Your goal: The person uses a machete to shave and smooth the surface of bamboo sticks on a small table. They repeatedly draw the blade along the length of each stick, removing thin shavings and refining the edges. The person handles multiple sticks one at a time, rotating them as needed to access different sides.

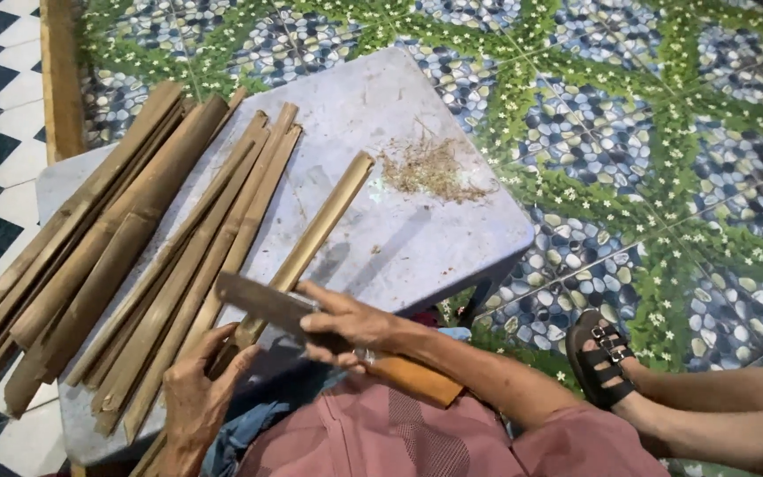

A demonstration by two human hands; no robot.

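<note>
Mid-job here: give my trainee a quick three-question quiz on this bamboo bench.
1. True or false: the right hand grips a knife.
2. The left hand steadies: A) the single bamboo strip under the blade, B) the sandal?
3. Fill in: the loose shavings lie on the grey ____.

Key: 1 true; 2 A; 3 table.

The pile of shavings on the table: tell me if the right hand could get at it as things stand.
Probably yes, though not freely: the right hand grips the knife, while the pile of shavings lies uncovered on the table with nothing between.
</note>
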